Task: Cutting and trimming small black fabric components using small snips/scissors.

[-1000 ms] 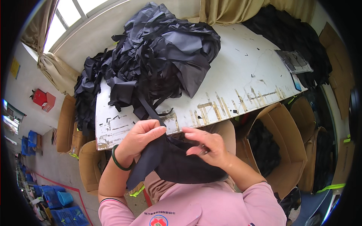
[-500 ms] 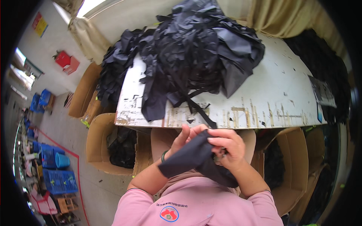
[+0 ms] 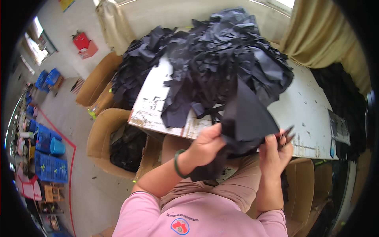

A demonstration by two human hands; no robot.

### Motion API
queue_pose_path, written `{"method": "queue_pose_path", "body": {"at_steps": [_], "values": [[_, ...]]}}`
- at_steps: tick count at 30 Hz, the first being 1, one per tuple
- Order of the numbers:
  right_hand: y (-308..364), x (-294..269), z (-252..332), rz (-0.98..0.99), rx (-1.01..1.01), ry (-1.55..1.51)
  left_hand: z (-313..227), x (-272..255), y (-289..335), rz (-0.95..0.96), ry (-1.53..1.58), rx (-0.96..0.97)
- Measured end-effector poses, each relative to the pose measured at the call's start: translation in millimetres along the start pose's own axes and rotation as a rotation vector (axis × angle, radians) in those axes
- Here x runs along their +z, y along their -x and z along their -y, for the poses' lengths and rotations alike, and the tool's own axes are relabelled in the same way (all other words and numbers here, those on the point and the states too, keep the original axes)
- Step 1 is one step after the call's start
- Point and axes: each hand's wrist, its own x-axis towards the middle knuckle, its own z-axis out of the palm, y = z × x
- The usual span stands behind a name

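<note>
A piece of black fabric (image 3: 250, 114) is stretched between my hands above my lap, its upper part raised in front of the table. My left hand (image 3: 206, 145) is closed on its left edge, and a green bangle (image 3: 179, 164) circles that wrist. At the lower right corner, my right hand (image 3: 273, 156) pinches the cloth. The same hand also keeps a small pair of snips (image 3: 287, 137), whose dark pointed blades stick out beyond the fingers. More dark cloth hangs down between my forearms.
Across the white table (image 3: 306, 114) spreads a large heap of black fabric pieces (image 3: 221, 55). Cardboard boxes stand at the left (image 3: 100, 138) and right (image 3: 302, 181), the left one holding dark cloth. More black material (image 3: 341, 94) lies at the far right. Blue crates (image 3: 51, 166) stand on the floor.
My hands have moved apart, the right one going rightward. The fabric has been opened out and lifted, and the snips' blades now point outward. The view has shifted.
</note>
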Motion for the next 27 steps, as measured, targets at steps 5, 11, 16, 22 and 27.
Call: {"method": "queue_pose_path", "body": {"at_steps": [5,11,16,22,27], "values": [[-16,-7,-47,-0.092,0.441,-0.498,7,-25,13,-0.198,0.332,-0.196],[2,-14,-95,-0.126,0.658,-0.534,31,-35,22,-0.279,0.507,-0.215],[20,-20,-79,0.049,0.634,-0.404,35,-25,24,-0.153,0.414,-0.217],[12,-34,-44,0.195,0.270,0.075,27,-13,14,0.193,0.228,-0.277],[17,-35,-27,0.383,0.089,0.196,7,-5,6,0.070,-0.221,-0.299]]}}
